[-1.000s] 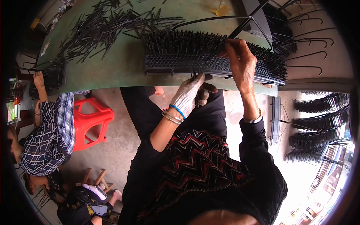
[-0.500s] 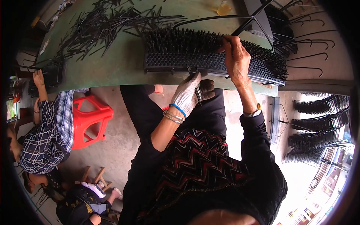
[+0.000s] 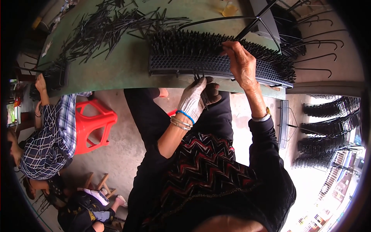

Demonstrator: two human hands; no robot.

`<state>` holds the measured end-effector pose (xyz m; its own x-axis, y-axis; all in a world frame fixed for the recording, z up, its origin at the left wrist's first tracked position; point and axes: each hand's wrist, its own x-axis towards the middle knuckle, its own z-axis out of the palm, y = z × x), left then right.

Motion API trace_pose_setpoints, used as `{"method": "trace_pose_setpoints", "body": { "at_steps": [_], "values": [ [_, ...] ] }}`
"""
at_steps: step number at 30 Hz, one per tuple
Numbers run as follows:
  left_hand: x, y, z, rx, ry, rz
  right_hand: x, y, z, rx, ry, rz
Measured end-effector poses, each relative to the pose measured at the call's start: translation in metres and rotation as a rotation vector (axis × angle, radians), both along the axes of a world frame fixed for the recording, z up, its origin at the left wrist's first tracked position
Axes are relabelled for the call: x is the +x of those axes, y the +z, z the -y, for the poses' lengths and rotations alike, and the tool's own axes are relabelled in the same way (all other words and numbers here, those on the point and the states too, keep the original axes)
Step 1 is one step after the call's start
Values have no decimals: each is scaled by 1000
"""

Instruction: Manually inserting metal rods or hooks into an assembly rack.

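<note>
My left hand [image 3: 195, 96], in a white knit glove with dark fingertips, is closed around several thin black sticks [image 3: 205, 97] just below the table's near edge. Their ends poke up past my thumb. My bare right hand [image 3: 242, 65] is pinched over a long black perforated rack [image 3: 174, 65]; what lies between its fingertips is too small to make out. The rack's far rows are filled with upright black sticks [image 3: 185, 42], while open holes show along its near rows.
Loose black sticks [image 3: 112, 29] lie heaped on the green table [image 3: 116, 73]. Hooked black rods [image 3: 324, 54] stick out at the right, above stacked filled racks [image 3: 328, 123]. A red stool [image 3: 92, 123] stands on the left, near a co-worker in a checked shirt [image 3: 42, 150].
My right hand's fingertips have shifted slightly left along the standing sticks. The sticks in my left hand have turned a little and fanned apart.
</note>
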<state>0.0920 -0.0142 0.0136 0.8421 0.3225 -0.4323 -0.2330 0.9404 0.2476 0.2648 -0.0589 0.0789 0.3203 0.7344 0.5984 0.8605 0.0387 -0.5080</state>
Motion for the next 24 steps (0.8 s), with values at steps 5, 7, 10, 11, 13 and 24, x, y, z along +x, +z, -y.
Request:
{"method": "trace_pose_setpoints", "body": {
  "at_steps": [5, 7, 10, 11, 13, 24],
  "values": [
    [-2, 3, 2, -1, -18, -1, 0, -4, -3, 18, -61, -75],
    [-3, 3, 2, 3, -16, -3, 2, -5, -4, 25, -49, -65],
    [-3, 1, 2, 5, -12, 5, 9, -6, -5, 35, -36, 41],
    [-3, 0, 2, 5, -11, 16, 12, -7, -6, 35, -36, 41],
    [-3, 2, 3, 11, -16, 16, 19, -8, -7, 43, -16, 73],
    [-2, 7, 5, 36, -23, -14, 20, -7, -3, -120, 61, 164]
  ]
}}
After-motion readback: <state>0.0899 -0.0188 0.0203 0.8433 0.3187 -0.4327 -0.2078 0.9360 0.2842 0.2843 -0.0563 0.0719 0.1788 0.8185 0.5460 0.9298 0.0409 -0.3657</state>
